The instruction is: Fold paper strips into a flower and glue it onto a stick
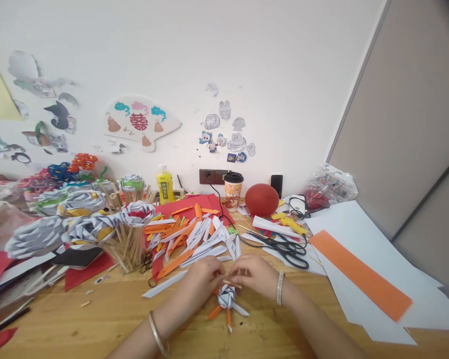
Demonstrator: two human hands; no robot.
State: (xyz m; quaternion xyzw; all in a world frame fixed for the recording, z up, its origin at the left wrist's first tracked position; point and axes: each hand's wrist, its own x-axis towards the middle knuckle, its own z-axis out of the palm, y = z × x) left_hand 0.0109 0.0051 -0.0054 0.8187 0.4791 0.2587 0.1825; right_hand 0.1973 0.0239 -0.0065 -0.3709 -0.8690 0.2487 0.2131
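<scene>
A small folded-paper flower [227, 297] in white and orange lies near the table's front edge, with strips sticking out from it. My left hand [208, 273] is at its upper left, fingers curled in a pinch. My right hand [252, 274] pinches at its upper right, fingertips close to those of the left. A short wooden stick [232, 284] shows at the fingertips, just above the flower. Which fingers grip it, and what else the left fingers hold, is hidden. Folded white and orange paper strips [179, 234] are heaped beyond the hands.
Black scissors [294, 252], a yellow glue gun [290, 223], a red ball-like object [262, 200] and a lidded cup [233, 192] stand or lie behind. White sheets [344, 239] with an orange strip [361, 274] are at right. Paper flowers [92, 227] on sticks and a yellow bottle [165, 185] are at left.
</scene>
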